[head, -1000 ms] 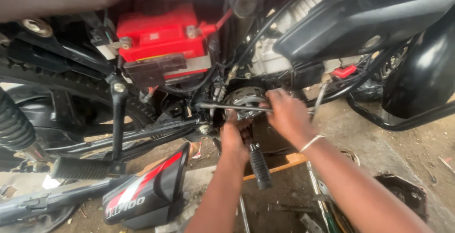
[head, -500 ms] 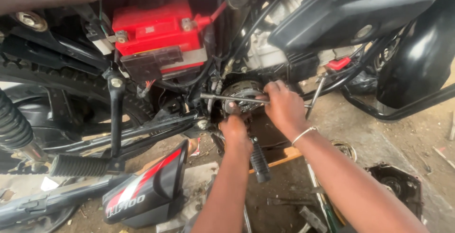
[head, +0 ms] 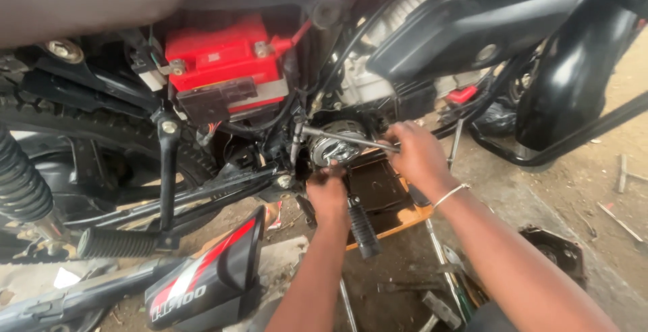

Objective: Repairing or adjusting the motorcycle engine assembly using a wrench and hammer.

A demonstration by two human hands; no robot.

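Under the motorcycle's seat, the right hand (head: 418, 156) was closed around the near end of a long metal tool (head: 344, 137) whose far end reached the round metal engine part (head: 335, 148), while the left hand (head: 329, 194), just below that grip, pressed its curled fingers against the underside of the same part. Up and to the left of both hands a red battery (head: 223, 59) sat in its open black holder (head: 216, 102), and directly beneath the hands lay a dark tray (head: 378, 187) on an orange board (head: 405, 218), with loose tools (head: 449, 285) strewn on the dirt floor (head: 594, 183).
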